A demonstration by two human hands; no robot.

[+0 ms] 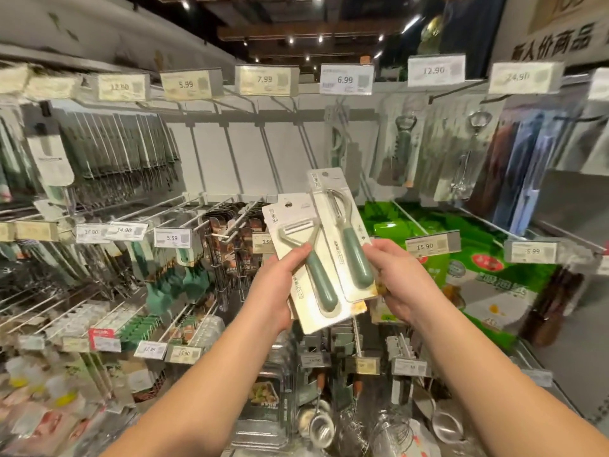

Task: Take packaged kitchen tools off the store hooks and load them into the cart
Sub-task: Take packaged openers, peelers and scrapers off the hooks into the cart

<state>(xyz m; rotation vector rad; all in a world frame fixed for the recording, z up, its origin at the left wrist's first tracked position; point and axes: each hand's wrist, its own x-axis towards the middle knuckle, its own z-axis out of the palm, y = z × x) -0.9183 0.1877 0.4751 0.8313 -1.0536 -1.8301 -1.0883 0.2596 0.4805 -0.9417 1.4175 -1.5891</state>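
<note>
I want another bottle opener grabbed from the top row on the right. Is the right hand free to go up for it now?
Probably not yet. The right hand is gripping the straight peeler pack, and the left hand holds the Y-peeler pack. The bottle opener hangs unobstructed above, but a pack must be set down first.

Both forearms are bare to the frame edge, with no sleeves, and each grip, left hand (278,288) and right hand (400,280), is ungloved.

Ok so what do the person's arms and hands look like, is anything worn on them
Both forearms are bare as far as the view reaches, with no sleeves in sight. The left hand and right hand wear no gloves, and no watch, bracelet or ring shows on the parts that are visible.
</note>
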